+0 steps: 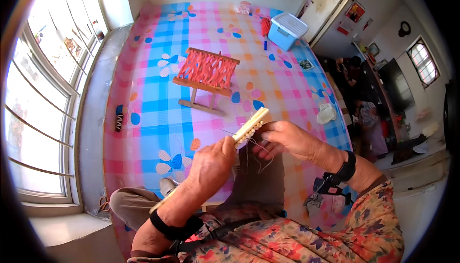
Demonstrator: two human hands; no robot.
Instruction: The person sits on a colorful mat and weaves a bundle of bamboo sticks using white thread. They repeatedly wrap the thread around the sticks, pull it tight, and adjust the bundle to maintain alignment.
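A pale wooden strip [252, 125] slants up to the right in front of me, with a row of small, round, cream-coloured pieces [254, 128] along its lower side. My left hand [211, 163] is wrapped round the strip's lower end. Just right of the strip, my right hand [283, 140] has its fingers curled in around a thin pale thread [259, 166]. Loose loops of this thread hang below the strip. A fine dark line, perhaps a needle, sticks out left of the strip. The right fingertips are partly hidden by thread and shadow.
A wooden stand wound with red strands [207, 71] is on the checked floor sheet [158, 114]. Farther right stands a blue lidded box [285, 33]. A white crumpled bag [326, 113] lies right; scissors [104, 204] lie left. Other people [369, 119] are at far right.
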